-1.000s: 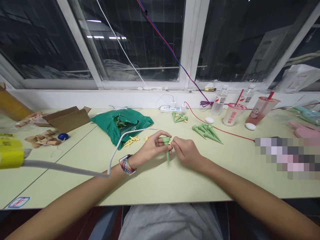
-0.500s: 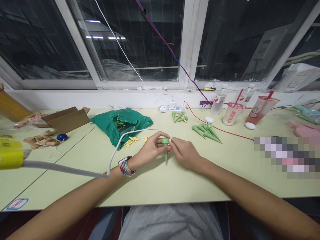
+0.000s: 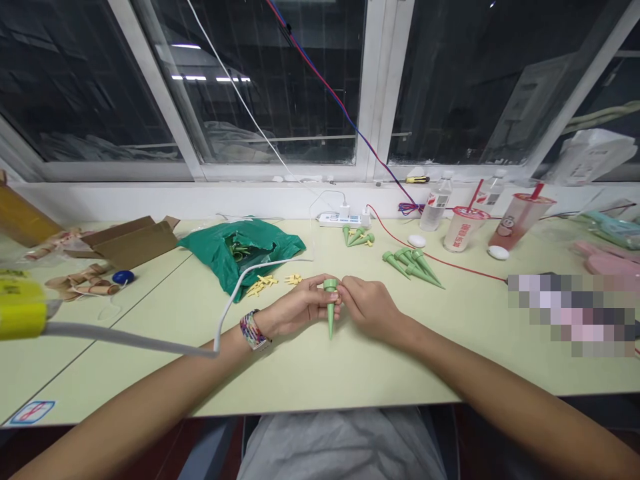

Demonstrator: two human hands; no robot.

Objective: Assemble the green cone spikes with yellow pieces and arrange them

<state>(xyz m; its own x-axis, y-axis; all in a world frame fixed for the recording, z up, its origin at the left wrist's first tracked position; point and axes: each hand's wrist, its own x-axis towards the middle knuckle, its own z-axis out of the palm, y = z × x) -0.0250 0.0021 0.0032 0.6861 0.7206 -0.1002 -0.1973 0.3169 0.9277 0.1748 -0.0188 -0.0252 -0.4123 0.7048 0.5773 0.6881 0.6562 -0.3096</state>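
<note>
Frame centre: left hand (image 3: 300,307) grips green plastic spike (image 3: 331,321) point-down; right hand (image 3: 370,307) curled alongside, contents indeterminable. Apparent fitting step; next calls for steady spike.

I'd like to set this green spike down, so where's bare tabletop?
Bare table lies between your forearms, nearer you than the green spike; also between the right forearm, red cable and larger spike pile. It's crowded around the green plastic bag and lidded cups.
</note>
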